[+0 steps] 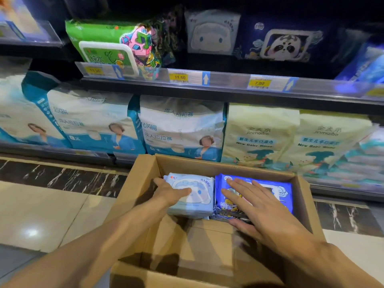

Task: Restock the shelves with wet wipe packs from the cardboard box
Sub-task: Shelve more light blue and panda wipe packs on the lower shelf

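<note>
Inside the cardboard box [143, 183], the left hand [168, 193] lies on the pale blue wipe pack [197, 196], thumb across its top and fingers down its left edge, a grip that looks to be closing on it. Beside it, the right hand [257, 206] hovers flat over the dark blue wipe pack [284, 192], fingers straight and spread, holding nothing. Both packs sit side by side at the box's far end. Beyond the box, the lower shelf [62, 151] carries large bags; the upper shelf [228, 81] shows price tags of 11.50 and 7.90.
</note>
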`<state>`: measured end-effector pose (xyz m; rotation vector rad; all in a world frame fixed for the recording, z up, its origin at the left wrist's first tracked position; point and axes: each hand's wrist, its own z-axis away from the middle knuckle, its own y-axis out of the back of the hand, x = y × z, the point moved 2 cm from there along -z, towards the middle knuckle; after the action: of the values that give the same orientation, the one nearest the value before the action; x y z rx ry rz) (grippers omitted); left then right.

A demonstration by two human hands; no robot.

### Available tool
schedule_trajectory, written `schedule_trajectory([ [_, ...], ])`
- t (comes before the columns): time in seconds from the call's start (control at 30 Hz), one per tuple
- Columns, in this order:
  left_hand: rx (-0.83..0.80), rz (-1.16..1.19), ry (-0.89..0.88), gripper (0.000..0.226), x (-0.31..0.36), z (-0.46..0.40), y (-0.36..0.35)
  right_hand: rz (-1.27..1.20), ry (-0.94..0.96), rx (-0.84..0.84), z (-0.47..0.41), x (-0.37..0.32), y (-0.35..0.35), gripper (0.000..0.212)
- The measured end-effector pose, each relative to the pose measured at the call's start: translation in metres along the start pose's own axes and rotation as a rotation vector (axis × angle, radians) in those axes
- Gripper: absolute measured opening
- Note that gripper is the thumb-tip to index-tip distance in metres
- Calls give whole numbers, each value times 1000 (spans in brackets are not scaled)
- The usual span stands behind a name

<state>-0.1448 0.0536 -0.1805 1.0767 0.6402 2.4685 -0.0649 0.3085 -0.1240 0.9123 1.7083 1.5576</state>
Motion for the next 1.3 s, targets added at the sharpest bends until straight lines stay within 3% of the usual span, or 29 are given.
schedule_trajectory([
  [0.1, 31, 11, -23, 88, 3, 3, 1, 7, 4, -46, -1, -1, -5, 63],
  [0.23, 74, -180, -46, 124, 14, 6, 11, -27, -79, -49, 3, -1, -4, 63],
  [0.3, 58, -234, -39, 129, 16, 11, 12, -52, -173, -35, 7, 2, -3, 64],
  [0.47, 51, -157, -251, 109, 10, 30, 24, -311, -608, 5, 25, 21, 11, 72],
  [0.6, 98, 45, -431, 60, 9, 58, 38, -342, -853, -78, 29, 57, -1, 86],
  [0.67, 80, 113, -475, 45, 11, 75, 46, -330, -900, -186, 20, 62, -6, 74],
  [0.83, 2, 241, -535, 51, -5, 79, 62, -384, -1085, -226, 6, 55, -20, 92],
  [1.03, -56, 343, -507, 64, -17, 87, 68, -425, -1124, -78, 12, 52, -31, 72],
  [1.17, -58, 368, -463, 70, -21, 84, 74, -495, -1194, -6, 5, 49, -37, 86],
  [1.23, -56, 358, -460, 73, -20, 84, 77, -623, -1240, -51, 6, 52, -38, 95],
  [1.3, -54, 359, -454, 74, -20, 84, 80, -891, -1305, -136, 12, 59, -39, 88],
])
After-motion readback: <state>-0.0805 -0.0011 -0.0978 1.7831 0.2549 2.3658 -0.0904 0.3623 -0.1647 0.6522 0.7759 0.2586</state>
